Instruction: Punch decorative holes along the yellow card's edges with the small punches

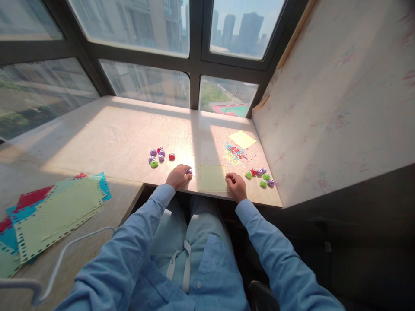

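Between my hands lies a pale yellow sheet of paper (213, 178) with small holes punched along its edges, close to the front edge of the sill. My left hand (178, 176) is closed on a small purple craft punch (188, 172), just left of the sheet; fingers cover part of it. At the sheet's right edge, my right hand (236, 185) pinches the paper between thumb and fingers. Several more purple, green and red craft punches (161, 158) stand in a group to the left. A similar group of punches (263, 176) is at the right.
Red, blue and yellow paper bits (238, 153) are heaped behind the sheet, near a yellow card (243, 139). Overlapping punched sheets (65, 207) lie at far left, beside a white cable (69, 246). Windows (145, 82) bound the back and a wall (330, 108) the right.
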The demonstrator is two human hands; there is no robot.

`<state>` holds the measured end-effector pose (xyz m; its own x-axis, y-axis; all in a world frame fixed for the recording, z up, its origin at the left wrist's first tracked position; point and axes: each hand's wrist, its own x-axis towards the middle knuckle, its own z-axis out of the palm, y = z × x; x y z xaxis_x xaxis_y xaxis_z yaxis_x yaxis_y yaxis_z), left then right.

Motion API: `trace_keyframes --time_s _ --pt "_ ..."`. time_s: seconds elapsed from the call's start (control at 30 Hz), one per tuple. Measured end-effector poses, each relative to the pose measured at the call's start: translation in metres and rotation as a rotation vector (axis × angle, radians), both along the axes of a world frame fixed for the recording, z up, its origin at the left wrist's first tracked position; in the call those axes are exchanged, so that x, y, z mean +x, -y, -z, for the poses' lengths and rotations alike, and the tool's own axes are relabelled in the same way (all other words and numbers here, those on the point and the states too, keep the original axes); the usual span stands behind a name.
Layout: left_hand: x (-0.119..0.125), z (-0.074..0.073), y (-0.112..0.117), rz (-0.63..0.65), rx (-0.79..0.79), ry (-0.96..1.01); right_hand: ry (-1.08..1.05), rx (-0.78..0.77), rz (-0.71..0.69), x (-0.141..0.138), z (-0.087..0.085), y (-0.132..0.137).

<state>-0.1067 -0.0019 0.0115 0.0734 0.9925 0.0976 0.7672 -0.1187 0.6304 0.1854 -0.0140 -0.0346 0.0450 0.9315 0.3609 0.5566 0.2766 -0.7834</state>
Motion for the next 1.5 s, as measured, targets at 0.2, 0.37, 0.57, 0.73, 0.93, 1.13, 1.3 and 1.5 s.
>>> trace_keyframes --time_s 0.2,0.37,0.57,0.73,0.93,1.13,1.3,1.5 --pt "-0.010 -0.012 -0.003 -0.144 -0.027 0.306 0.000 0.012 0.001 0.000 0.000 -0.001" --pt "-0.007 -0.026 0.006 -0.158 -0.009 0.346 -0.063 0.020 0.026 -0.003 -0.002 0.003" --pt "0.039 -0.030 0.030 -0.064 0.031 0.423 -0.288 0.018 0.111 -0.002 -0.011 0.007" --pt "0.088 -0.022 0.047 -0.045 0.005 0.549 -0.495 -0.068 0.097 -0.012 -0.019 0.035" --pt "0.128 -0.003 0.062 -0.109 -0.057 0.568 -0.573 -0.250 -0.023 -0.037 -0.027 0.081" --pt "0.155 0.013 0.075 -0.094 0.058 0.512 -0.631 -0.310 0.027 -0.033 -0.033 0.080" --pt "0.163 0.015 0.079 0.128 0.157 0.453 -0.557 -0.319 0.082 -0.011 -0.037 0.068" --pt "0.143 0.013 0.065 0.154 0.167 0.341 -0.516 -0.392 -0.023 0.018 -0.036 0.050"
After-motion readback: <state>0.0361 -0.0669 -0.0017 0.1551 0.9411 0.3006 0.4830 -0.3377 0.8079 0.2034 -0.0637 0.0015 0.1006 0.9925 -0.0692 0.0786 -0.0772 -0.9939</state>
